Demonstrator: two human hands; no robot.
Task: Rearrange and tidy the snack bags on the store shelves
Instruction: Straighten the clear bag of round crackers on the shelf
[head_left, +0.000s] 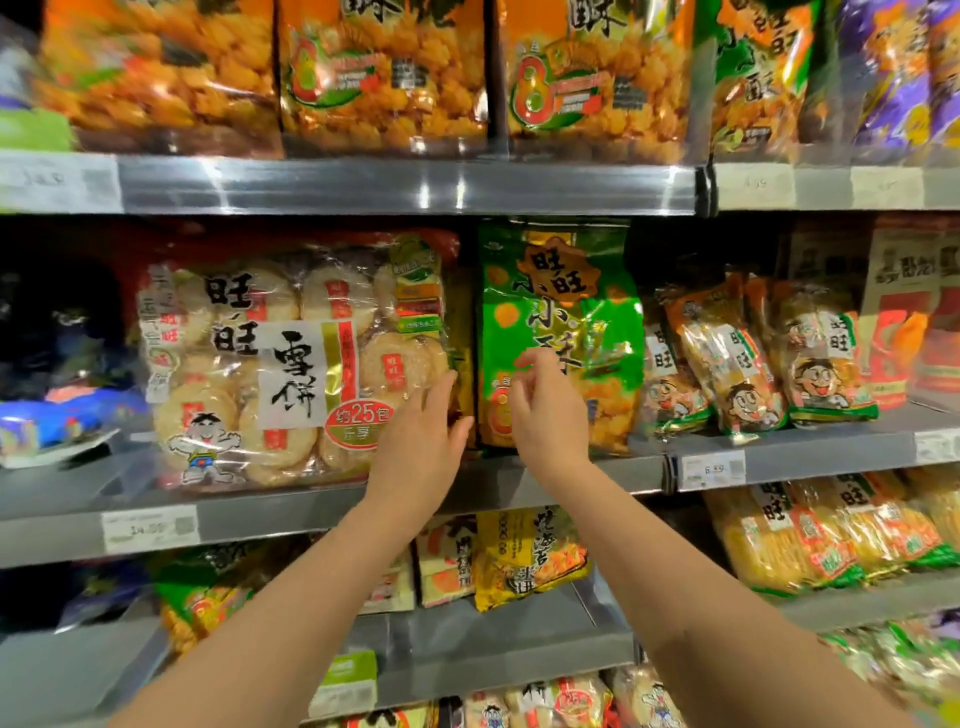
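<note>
The left hand (423, 439) was stretched flat, its fingers (442, 394) straight and close together, with the tips laid against the right edge of the large rice cracker bag (270, 364). That bag was a wide pillow of clear, crinkled plastic. Round pale crackers showed through it in rows, and a white label panel with a gold stripe ran down its front.

The right hand (545, 410) was raised just right of the left fingers, and its own fingers (525, 365) were loosely bent in front of the green snack bag (561, 291). Whether they pinched the film or hung free could not be told. This glossy, upright foil bag stood directly behind those fingers, its creased surface catching the light.

A narrow dark-gold packet (462, 332) was wedged between the two bags, just beyond the left fingertips. All three stood on the grey metal shelf (260, 514), whose smooth front rail passed under both wrists.

Right of the right fingers leaned small orange cracker packs (737, 364) in shiny wrap. Above the fingers, broad orange bags (384, 78) filled the upper shelf.
</note>
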